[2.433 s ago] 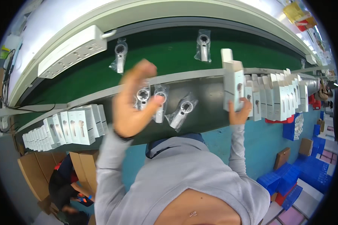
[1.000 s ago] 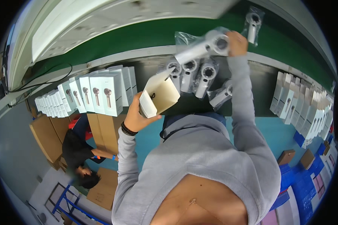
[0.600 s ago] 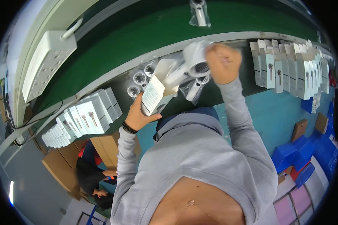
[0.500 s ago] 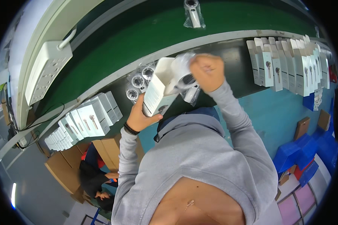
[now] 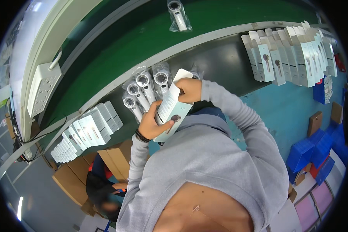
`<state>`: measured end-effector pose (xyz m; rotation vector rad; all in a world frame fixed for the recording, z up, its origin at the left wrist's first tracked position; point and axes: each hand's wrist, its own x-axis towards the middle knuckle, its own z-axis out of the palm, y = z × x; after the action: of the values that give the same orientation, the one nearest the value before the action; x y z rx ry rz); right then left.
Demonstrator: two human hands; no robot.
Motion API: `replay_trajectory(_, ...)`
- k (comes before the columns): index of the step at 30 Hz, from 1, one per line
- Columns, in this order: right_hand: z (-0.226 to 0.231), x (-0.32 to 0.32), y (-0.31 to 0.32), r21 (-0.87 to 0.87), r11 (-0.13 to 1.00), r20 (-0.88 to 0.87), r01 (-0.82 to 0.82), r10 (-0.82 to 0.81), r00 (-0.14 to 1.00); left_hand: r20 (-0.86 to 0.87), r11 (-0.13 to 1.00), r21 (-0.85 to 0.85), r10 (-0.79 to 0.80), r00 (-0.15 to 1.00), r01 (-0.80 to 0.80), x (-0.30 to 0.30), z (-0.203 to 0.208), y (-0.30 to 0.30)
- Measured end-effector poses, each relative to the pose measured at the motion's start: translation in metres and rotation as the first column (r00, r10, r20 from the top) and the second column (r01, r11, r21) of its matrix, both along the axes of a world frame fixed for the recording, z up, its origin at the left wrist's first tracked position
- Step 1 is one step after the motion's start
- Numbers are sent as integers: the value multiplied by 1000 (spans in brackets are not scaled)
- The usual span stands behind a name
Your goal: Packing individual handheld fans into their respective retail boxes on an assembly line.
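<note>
My left hand (image 5: 149,125) is wrapped round a slim white and pale-blue carton (image 5: 167,116), held tilted above the dark worktop with its top flap up. At the carton's open end is my right hand (image 5: 190,91), closed, with its fingertips hidden inside the mouth. Whatever lies within the carton cannot be seen. Just beyond my left hand, several white handled devices with round, dark-ringed heads (image 5: 143,80) lie in clear plastic bags. Part of another clear bag (image 5: 197,72) shows behind my right hand.
One more bagged device (image 5: 178,17) lies on the green surface beyond the pale rail. Rows of cartons stand at right (image 5: 294,58) and left (image 5: 89,128). A white power strip (image 5: 44,87) hangs far left. Another person (image 5: 100,189) is low left, near brown cardboard boxes (image 5: 71,179). Blue bins (image 5: 307,152) sit right.
My right hand has brought the bagged white device down to the carton's mouth, where the device has gone out of sight. The carton has shifted slightly right and lower in my left hand.
</note>
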<state>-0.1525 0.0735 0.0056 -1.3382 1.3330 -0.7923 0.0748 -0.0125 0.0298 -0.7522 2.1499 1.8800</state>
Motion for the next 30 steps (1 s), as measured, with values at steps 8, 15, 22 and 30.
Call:
replay_trajectory(8, 19, -41, 23, -98, 994, 179, 44, -26, 983, -137, 994, -94, 42, 990, -55, -4, -4, 1)
replay_trajectory(15, 10, -20, 22, -143, 887, 17, 440, -442, 897, -248, 974, -206, 43, 968, -96, -25, -15, 5)
replay_trajectory(22, 3, 8, 31, -458, 662, -311, 592, -744, 591, -210, 939, -343, -94, 973, 16, -42, -4, 9)
replay_trajectory(30, 37, -25, 47, 174, 848, 243, 501, -530, 813, -283, 864, -470, -340, 897, 180, -68, 14, 8)
